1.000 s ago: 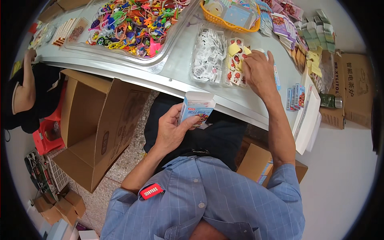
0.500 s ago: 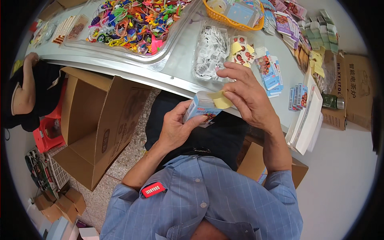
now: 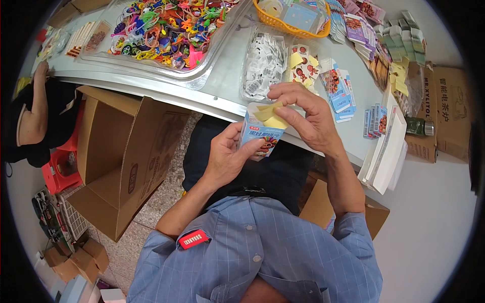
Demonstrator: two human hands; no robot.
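Note:
My left hand [image 3: 228,153] grips a small light-blue printed box [image 3: 260,137] by its lower part, in front of the table edge. The box is upright and its top is open. A yellow paper slip [image 3: 273,117] sticks out of the opening. My right hand [image 3: 307,115] pinches that slip between thumb and fingers at the mouth of the box. Just beyond my hands stand a clear tray of small white packets [image 3: 264,64] and a tray of printed cards with yellow slips [image 3: 303,65].
A big clear tub of colourful small toys [image 3: 169,35] and a yellow basket [image 3: 294,25] fill the far table. Flat blue cartons [image 3: 341,93] and filled blue boxes [image 3: 376,121] lie to the right. An open cardboard box [image 3: 129,151] stands left; another person's arm [image 3: 38,101] is beyond.
The blue box has turned more upright, its printed front now facing me. My right hand has moved slightly left, pushing the yellow slip down into the box opening.

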